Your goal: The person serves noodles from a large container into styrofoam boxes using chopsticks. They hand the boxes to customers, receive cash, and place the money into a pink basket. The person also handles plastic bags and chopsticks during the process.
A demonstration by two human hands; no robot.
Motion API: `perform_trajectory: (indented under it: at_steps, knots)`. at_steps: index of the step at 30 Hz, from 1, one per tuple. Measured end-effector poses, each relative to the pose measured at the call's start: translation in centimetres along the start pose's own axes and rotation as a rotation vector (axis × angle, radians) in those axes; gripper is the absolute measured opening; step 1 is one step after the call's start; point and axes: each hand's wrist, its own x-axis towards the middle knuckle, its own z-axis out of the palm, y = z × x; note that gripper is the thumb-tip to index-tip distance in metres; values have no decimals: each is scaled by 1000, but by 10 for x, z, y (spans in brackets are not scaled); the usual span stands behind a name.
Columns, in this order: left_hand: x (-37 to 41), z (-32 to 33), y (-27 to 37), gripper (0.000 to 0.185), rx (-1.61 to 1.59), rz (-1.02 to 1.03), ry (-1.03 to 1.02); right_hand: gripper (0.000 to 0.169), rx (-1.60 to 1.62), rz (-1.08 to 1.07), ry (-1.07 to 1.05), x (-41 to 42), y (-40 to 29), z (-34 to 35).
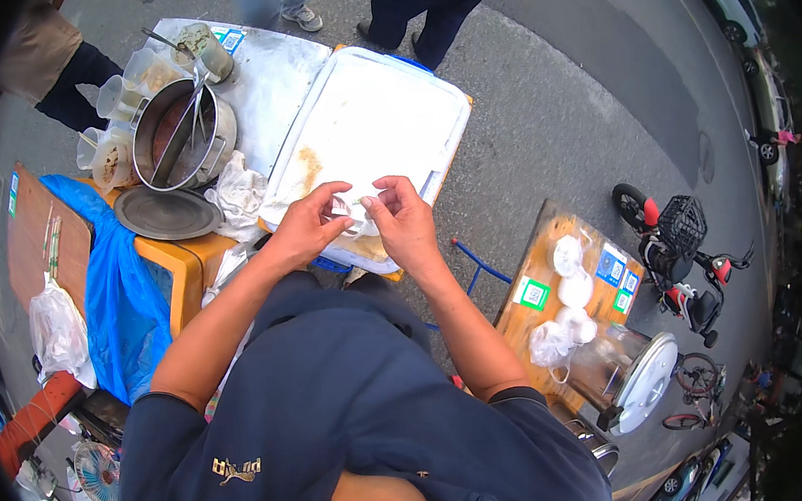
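Note:
My left hand (308, 227) and my right hand (404, 225) are close together over the near edge of a white lidded box (381, 115). Between the fingers is a small, thin, whitish item (353, 219) that looks like a plastic bag, with a reddish mark near my left fingers. Both hands pinch it with thumb and fingers; its lower part blends into the white lid. A brown powdery stain (309, 166) marks the lid beyond my left hand.
Left stand a divided metal pot (223, 133) with utensils, several plastic jugs (118, 156), a round metal lid (167, 211), a white cloth (239, 190) and a blue plastic bag (115, 292). Right is a wooden board (544, 273) with a clear container (604, 365). People (415, 24) stand beyond.

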Motion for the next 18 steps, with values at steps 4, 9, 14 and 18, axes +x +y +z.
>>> perform_trajectory:
  at_steps: [4,9,14,18]
  knots:
    - [14,30,-19,25,-123,83,123,27,-502,-356,-194,-3,-36,-5]
    - [26,27,0,9,-140,38,168,29,-314,-362,-159,11,8,-7]
    - [27,17,12,8,64,44,189,9,-198,-155,-306,21,71,4]
    - [27,12,23,9,192,219,82,20,335,68,-43,29,73,20]
